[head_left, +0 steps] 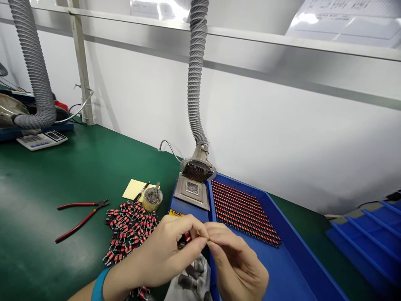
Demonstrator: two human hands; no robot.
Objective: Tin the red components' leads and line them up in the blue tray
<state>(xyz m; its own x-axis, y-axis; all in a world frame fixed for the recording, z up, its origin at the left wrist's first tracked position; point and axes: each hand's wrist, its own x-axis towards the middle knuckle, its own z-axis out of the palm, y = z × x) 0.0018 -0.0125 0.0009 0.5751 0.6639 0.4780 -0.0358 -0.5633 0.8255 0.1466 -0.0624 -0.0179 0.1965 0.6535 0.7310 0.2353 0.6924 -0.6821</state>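
My left hand (175, 246) is closed around a small red-and-black wire-leaded component (187, 237), partly hidden by the fingers. My right hand (236, 261) pinches thumb and forefinger together against the left fingertips; what lies in that pinch is too small to make out. Left of my hands spreads a loose pile of the same red-and-black components (130, 232). Just beyond them stands a blue solder pot (191, 190) with a metal top and a silvery square well. To the right, neat rows of components (244, 211) lie in a blue tray (300, 259).
Red-handled pliers (83, 213) lie open on the green table (94, 167). A small tub (152, 198) of grey material sits by yellow paper (133, 189) and a pen. An extraction hose (196, 79) hangs over the pot. A stained white glove (194, 278) lies below my hands.
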